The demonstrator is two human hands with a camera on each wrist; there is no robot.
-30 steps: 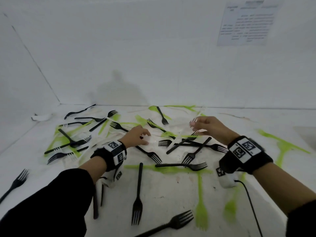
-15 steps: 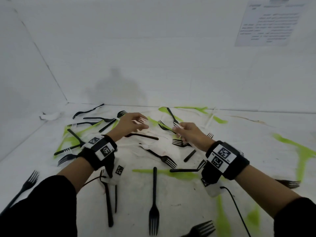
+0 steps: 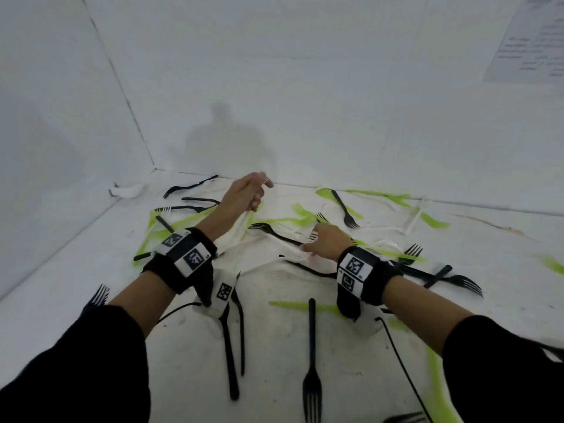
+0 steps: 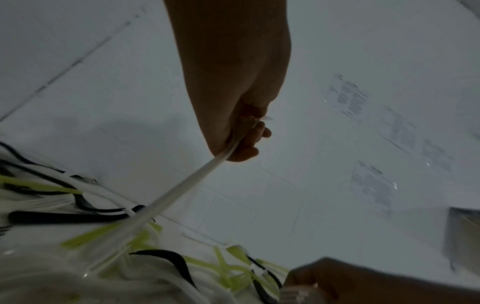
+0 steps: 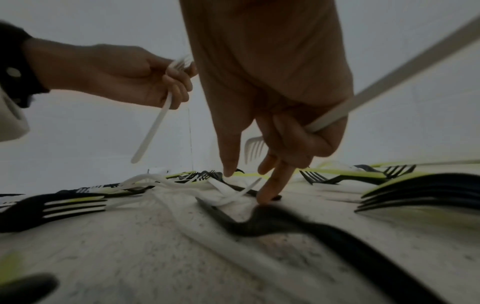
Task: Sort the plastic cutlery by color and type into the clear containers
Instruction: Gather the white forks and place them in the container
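Black, white and green plastic forks lie scattered over the white table. My left hand is raised above the far left of the heap and grips a white fork by its neck, handle hanging down; the same fork shows in the left wrist view. My right hand is low over the middle of the heap. Its curled fingers hold another white fork, tines pointing down, while one fingertip touches a black fork and a white fork lying crossed on the table.
White walls close the table at the back and left; a printed sheet hangs on the right. A black fork and two black handles lie near me. No clear container is in view.
My left hand has lifted up and away toward the back wall with its white fork. My right hand has come down onto the heap, still holding its white fork.
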